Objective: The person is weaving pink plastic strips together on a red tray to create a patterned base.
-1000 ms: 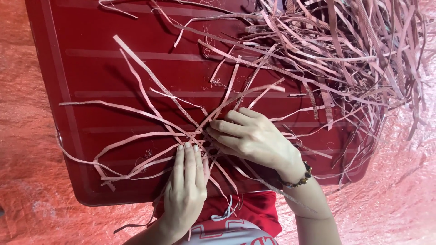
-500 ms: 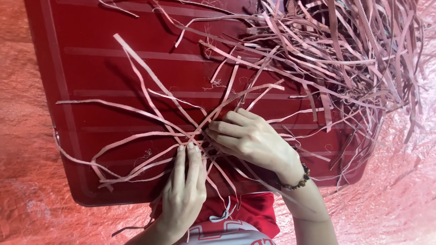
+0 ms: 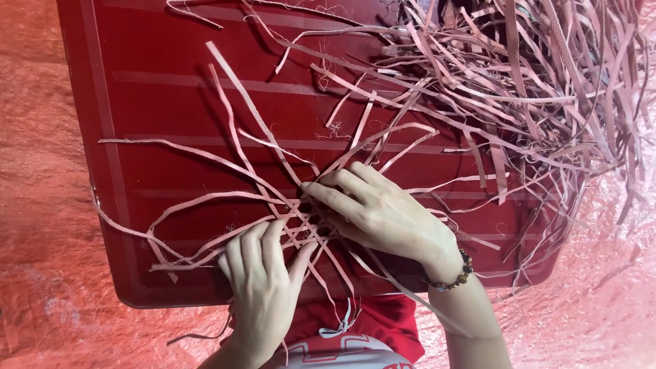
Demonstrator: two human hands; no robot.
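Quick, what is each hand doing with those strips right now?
Left hand: open, fingers flat, pressing the crossed thin pink strips on the dark red plastic board.
Right hand: fingers curled over the same crossing; grip cannot be told.
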